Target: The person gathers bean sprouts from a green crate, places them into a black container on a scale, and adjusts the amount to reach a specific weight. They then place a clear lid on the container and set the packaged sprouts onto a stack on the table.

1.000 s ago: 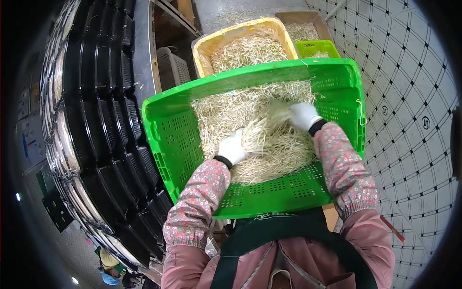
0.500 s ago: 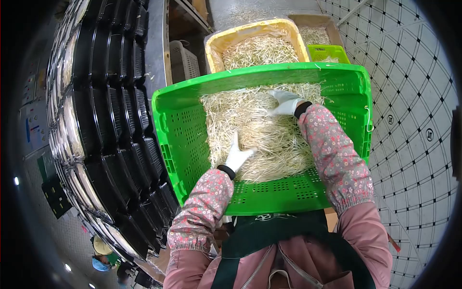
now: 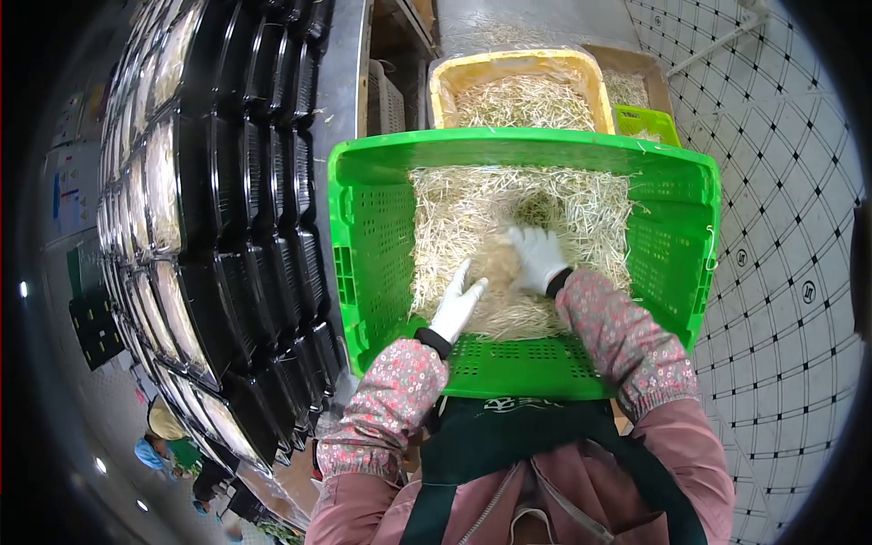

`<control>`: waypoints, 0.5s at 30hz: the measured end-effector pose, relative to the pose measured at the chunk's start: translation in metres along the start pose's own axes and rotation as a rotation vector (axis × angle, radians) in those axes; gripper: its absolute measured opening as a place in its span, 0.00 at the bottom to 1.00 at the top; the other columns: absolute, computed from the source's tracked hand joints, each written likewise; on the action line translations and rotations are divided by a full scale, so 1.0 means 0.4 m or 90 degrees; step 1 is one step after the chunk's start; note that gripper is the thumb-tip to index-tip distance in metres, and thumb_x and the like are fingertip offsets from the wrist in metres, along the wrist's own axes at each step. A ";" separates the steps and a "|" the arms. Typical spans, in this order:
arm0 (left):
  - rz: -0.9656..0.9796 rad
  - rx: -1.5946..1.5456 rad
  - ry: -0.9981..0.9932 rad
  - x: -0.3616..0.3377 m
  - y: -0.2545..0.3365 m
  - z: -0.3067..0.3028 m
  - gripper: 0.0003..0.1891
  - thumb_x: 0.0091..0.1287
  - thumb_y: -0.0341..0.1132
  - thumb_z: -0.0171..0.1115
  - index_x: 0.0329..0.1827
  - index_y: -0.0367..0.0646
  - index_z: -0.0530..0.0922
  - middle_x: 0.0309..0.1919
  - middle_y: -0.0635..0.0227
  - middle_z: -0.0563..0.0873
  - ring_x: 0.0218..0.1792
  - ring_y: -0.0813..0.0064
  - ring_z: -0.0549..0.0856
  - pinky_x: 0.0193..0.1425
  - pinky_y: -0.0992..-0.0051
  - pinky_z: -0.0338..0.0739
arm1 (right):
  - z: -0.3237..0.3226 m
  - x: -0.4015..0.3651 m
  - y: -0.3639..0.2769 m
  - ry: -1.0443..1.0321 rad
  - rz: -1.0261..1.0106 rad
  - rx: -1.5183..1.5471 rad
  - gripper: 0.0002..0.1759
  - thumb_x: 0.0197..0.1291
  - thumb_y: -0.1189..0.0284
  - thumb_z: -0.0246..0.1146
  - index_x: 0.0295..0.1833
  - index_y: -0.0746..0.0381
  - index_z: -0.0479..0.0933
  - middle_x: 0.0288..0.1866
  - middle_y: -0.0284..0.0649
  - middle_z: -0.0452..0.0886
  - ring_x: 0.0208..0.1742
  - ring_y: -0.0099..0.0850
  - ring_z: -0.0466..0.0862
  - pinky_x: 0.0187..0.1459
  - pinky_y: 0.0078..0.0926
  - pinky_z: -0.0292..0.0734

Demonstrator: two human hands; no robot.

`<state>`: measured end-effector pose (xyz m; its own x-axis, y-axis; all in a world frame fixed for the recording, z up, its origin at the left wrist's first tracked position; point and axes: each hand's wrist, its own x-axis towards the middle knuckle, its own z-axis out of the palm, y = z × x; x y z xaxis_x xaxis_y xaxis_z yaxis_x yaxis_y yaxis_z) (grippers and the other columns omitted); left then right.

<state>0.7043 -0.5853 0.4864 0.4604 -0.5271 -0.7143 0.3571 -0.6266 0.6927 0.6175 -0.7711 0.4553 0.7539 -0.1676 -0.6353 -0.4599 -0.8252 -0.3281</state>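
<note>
A green plastic crate (image 3: 436, 143) in front of me holds a thick layer of pale bean sprouts (image 3: 595, 218). My left hand (image 3: 457, 302), in a white glove, rests at the near left of the sprouts with thumb and fingers apart. My right hand (image 3: 538, 258), gloved too, lies on the sprouts near the middle, its fingers spread and slightly blurred. Between the two hands is a smeared, moving clump of sprouts. Just beyond the right hand a darker hollow shows in the layer. The fingertips are partly sunk among the sprouts.
Stacked black trays (image 3: 232, 191) with pale contents stand at the left. Behind the crate are a yellow tub (image 3: 518, 60) of sprouts, a small lime-green basket (image 3: 647, 123) and a brown box (image 3: 661, 86). Patterned floor (image 3: 781, 272) lies to the right. Other people (image 3: 163, 445) are at lower left.
My right hand has come back from the far side of the sprouts toward me, and a hollow has appeared behind it. My left hand stays near the front. The view has shifted.
</note>
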 end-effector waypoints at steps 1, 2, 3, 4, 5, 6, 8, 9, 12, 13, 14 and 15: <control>0.036 -0.145 -0.006 -0.012 -0.027 -0.001 0.32 0.73 0.31 0.59 0.77 0.35 0.58 0.74 0.50 0.66 0.73 0.65 0.68 0.76 0.70 0.60 | -0.031 0.033 0.021 -0.043 0.026 0.035 0.75 0.30 0.38 0.78 0.78 0.69 0.50 0.71 0.57 0.67 0.72 0.49 0.68 0.73 0.58 0.53; 0.049 -0.138 -0.033 -0.034 -0.017 -0.017 0.31 0.73 0.30 0.58 0.77 0.35 0.58 0.73 0.50 0.68 0.73 0.65 0.68 0.76 0.70 0.61 | -0.056 0.063 0.046 -0.087 0.051 0.069 0.75 0.30 0.39 0.78 0.78 0.69 0.50 0.72 0.56 0.67 0.72 0.49 0.69 0.74 0.58 0.53; 0.062 -0.132 -0.059 -0.065 0.009 -0.039 0.30 0.73 0.28 0.57 0.77 0.35 0.58 0.72 0.51 0.69 0.72 0.65 0.69 0.76 0.70 0.62 | -0.027 0.095 0.095 -0.016 0.035 0.054 0.74 0.32 0.40 0.78 0.78 0.68 0.49 0.72 0.56 0.68 0.72 0.49 0.69 0.75 0.55 0.52; 0.075 -0.128 -0.085 -0.095 0.028 -0.057 0.29 0.74 0.27 0.56 0.76 0.35 0.59 0.72 0.51 0.70 0.72 0.65 0.69 0.75 0.70 0.63 | 0.000 0.130 0.133 0.053 0.018 0.038 0.73 0.33 0.42 0.78 0.79 0.67 0.49 0.72 0.55 0.68 0.72 0.49 0.70 0.77 0.53 0.50; 0.086 -0.136 -0.078 -0.123 0.029 -0.070 0.27 0.74 0.26 0.54 0.75 0.35 0.61 0.69 0.53 0.74 0.69 0.67 0.73 0.73 0.71 0.67 | -0.072 0.128 0.121 0.001 0.047 0.033 0.72 0.34 0.45 0.79 0.79 0.68 0.48 0.73 0.56 0.67 0.73 0.49 0.68 0.78 0.46 0.51; 0.099 -0.144 -0.074 -0.150 0.029 -0.084 0.26 0.75 0.27 0.54 0.75 0.34 0.62 0.68 0.53 0.75 0.68 0.67 0.74 0.73 0.71 0.67 | -0.059 0.133 0.118 0.053 0.037 -0.030 0.72 0.35 0.46 0.79 0.79 0.67 0.46 0.73 0.55 0.66 0.74 0.49 0.67 0.77 0.46 0.53; 0.127 -0.161 -0.067 -0.203 0.033 -0.106 0.25 0.76 0.28 0.53 0.74 0.34 0.63 0.67 0.53 0.76 0.66 0.67 0.76 0.72 0.70 0.67 | -0.023 0.132 0.119 0.159 0.015 -0.154 0.73 0.37 0.48 0.78 0.80 0.66 0.42 0.75 0.55 0.65 0.74 0.49 0.66 0.75 0.44 0.57; 0.131 -0.177 -0.047 -0.234 0.047 -0.110 0.24 0.76 0.28 0.52 0.73 0.33 0.64 0.65 0.53 0.77 0.65 0.66 0.77 0.71 0.70 0.68 | -0.019 0.129 0.105 0.151 0.018 -0.148 0.69 0.36 0.50 0.78 0.79 0.65 0.48 0.74 0.52 0.66 0.74 0.47 0.67 0.74 0.43 0.58; 0.109 -0.222 -0.030 -0.317 0.059 -0.133 0.24 0.74 0.27 0.54 0.72 0.34 0.66 0.65 0.55 0.78 0.65 0.68 0.77 0.71 0.71 0.68 | 0.006 0.126 0.075 0.041 0.030 -0.055 0.64 0.35 0.53 0.79 0.77 0.65 0.55 0.71 0.52 0.70 0.72 0.46 0.70 0.73 0.42 0.62; 0.133 -0.231 -0.007 -0.343 0.050 -0.136 0.23 0.74 0.26 0.54 0.72 0.34 0.67 0.63 0.55 0.80 0.64 0.67 0.78 0.70 0.71 0.69 | 0.023 0.118 0.070 0.027 0.040 -0.057 0.60 0.36 0.55 0.78 0.74 0.66 0.60 0.69 0.53 0.72 0.70 0.46 0.72 0.70 0.41 0.66; 0.142 -0.251 0.015 -0.369 0.047 -0.140 0.23 0.74 0.26 0.54 0.71 0.34 0.67 0.62 0.54 0.80 0.64 0.67 0.79 0.70 0.70 0.69 | 0.054 0.105 0.077 0.108 0.003 -0.058 0.53 0.36 0.57 0.78 0.71 0.64 0.66 0.62 0.53 0.78 0.62 0.45 0.79 0.63 0.38 0.74; 0.150 -0.271 0.037 -0.401 0.047 -0.143 0.23 0.74 0.26 0.54 0.71 0.33 0.67 0.62 0.54 0.80 0.63 0.66 0.79 0.70 0.70 0.69 | 0.044 0.081 0.070 0.107 0.009 -0.015 0.52 0.36 0.58 0.77 0.70 0.62 0.67 0.59 0.53 0.80 0.59 0.46 0.81 0.61 0.38 0.76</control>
<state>0.6838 -0.4798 0.6198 0.6091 -0.5852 -0.5353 0.5328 -0.1980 0.8228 0.6210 -0.7901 0.4132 0.8164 -0.2653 -0.5130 -0.4612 -0.8341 -0.3026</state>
